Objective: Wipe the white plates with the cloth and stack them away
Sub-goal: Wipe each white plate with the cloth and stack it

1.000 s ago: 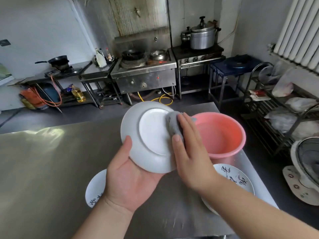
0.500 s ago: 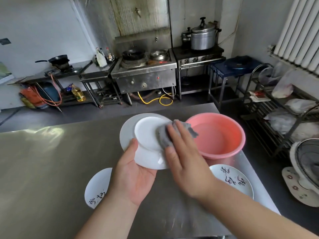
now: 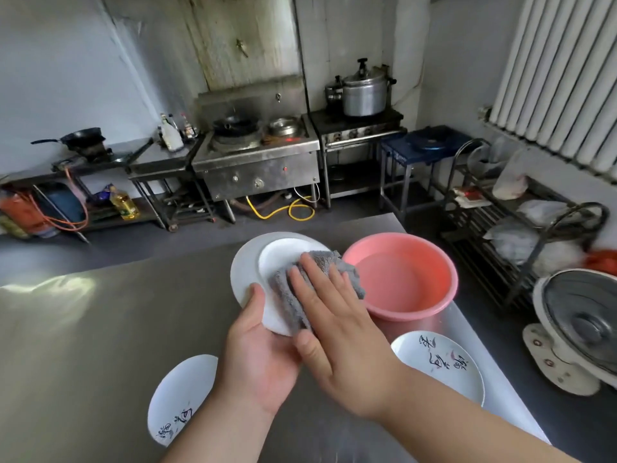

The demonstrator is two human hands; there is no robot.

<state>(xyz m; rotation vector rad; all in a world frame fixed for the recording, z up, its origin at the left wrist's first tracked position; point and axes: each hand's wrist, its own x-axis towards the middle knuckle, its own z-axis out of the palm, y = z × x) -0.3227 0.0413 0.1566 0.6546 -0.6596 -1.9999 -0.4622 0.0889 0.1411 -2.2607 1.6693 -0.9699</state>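
Nearest you, two white plates with dark brush marks lie on the steel table point(image 3: 100, 329): the left plate point(image 3: 180, 392) just beside your left forearm, the right plate point(image 3: 434, 372) by your right wrist. Your left hand point(image 3: 260, 355) grips a third plate point(image 3: 247, 265) from below, thumb curled over its rim, holding it tilted with its underside facing you. Your right hand point(image 3: 337, 335) lies flat, fingers straight, pressing the grey cloth point(image 3: 290, 295) onto that underside. Just beyond on the right stands a pink basin point(image 3: 394, 314). Far across the floor are a stove point(image 3: 257, 165) and a pressure cooker point(image 3: 364, 93).
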